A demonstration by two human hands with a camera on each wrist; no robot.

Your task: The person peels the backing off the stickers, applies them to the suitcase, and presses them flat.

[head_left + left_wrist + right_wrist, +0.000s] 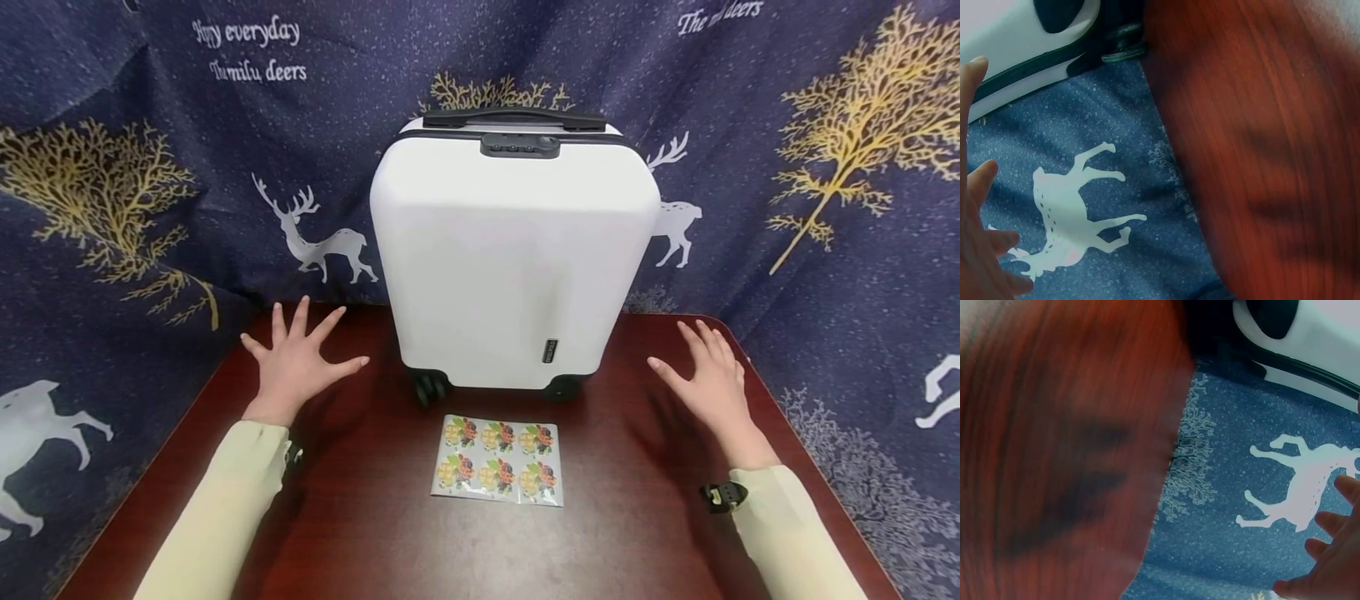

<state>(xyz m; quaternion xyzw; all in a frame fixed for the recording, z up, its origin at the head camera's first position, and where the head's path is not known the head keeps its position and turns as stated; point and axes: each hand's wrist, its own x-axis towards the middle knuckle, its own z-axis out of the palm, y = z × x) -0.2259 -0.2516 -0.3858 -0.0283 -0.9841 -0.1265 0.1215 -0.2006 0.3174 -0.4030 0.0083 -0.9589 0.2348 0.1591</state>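
Suitcase (510, 267) stands upright at the back of a table (360, 525), a fruit-print sheet (497, 460) lying flat in front of it.

Both hands are empty: the left hand (294, 367) spreads its fingers wide beside the suitcase, while the right hand (711, 385) reaches forward on the other side, fingers extended and thumb apart, neither touching suitcase nor sheet. With nothing grasped, the moment reads as a ready pause, handling not yet begun. Taking up the sheet would likely call for lowering a hand and pinching an edge; steadying the suitcase, for bringing both palms inward to its sides.
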